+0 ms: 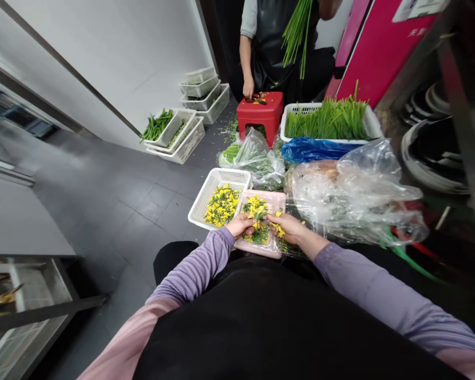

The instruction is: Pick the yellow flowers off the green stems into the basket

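My left hand (239,226) is closed on a bunch of yellow flowers with green stems (256,206), held over a pale pink tray or stool top (277,198). Close beside it, my right hand (291,228) is closed on more yellow flowers (277,229), and its fingertips reach the left hand's bunch. Some green pieces and yellow flowers lie on the pink surface below. At the left, a white perforated basket (197,210) holds a heap of picked yellow flowers (221,205).
Clear plastic bags of greens (320,195) and a blue bag (312,150) lie to the right. A co-worker (273,47) sits behind a red stool (260,110), holding long green stalks. White baskets (185,150) line the wall; another basket (374,122) holds cut stalks.
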`<action>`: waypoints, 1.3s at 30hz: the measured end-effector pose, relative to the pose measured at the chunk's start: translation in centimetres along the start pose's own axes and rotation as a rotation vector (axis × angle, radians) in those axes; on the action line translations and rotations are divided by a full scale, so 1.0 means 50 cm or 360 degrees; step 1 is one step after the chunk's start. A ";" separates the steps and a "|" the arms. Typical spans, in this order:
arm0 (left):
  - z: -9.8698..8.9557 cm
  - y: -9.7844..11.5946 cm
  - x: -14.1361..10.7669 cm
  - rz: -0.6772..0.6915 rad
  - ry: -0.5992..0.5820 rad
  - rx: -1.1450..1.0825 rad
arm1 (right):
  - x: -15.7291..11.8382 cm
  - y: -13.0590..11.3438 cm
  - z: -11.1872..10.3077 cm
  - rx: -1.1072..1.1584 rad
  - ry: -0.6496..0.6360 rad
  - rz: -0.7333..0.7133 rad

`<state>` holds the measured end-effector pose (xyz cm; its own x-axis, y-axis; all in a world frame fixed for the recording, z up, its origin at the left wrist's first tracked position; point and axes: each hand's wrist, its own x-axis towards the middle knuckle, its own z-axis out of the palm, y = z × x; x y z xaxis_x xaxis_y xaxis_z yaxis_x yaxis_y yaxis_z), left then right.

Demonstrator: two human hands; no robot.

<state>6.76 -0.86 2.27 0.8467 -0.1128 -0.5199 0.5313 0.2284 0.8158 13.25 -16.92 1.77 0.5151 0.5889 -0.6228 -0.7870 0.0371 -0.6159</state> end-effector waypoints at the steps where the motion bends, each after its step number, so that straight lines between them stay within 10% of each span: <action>1: 0.005 0.001 0.000 0.0014 -0.0025 0.0029 | 0.000 0.000 0.000 0.0034 -0.0033 0.0001; 25: 0.052 0.015 -0.002 0.0206 0.0221 0.0231 | -0.001 -0.007 -0.002 0.0375 -0.0190 -0.0018; 34: 0.073 0.014 0.011 0.0092 0.0370 0.0986 | -0.020 -0.005 0.015 -0.0260 -0.0080 -0.0395; 39: 0.087 0.023 0.002 0.0013 0.0221 0.0600 | -0.016 -0.008 0.005 -0.0296 0.0127 -0.0450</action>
<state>7.58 -4.82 4.26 0.8531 0.0252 -0.5212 0.5190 -0.1451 0.8424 13.07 -17.22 2.62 0.7346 0.5109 -0.4464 -0.5379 0.0376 -0.8422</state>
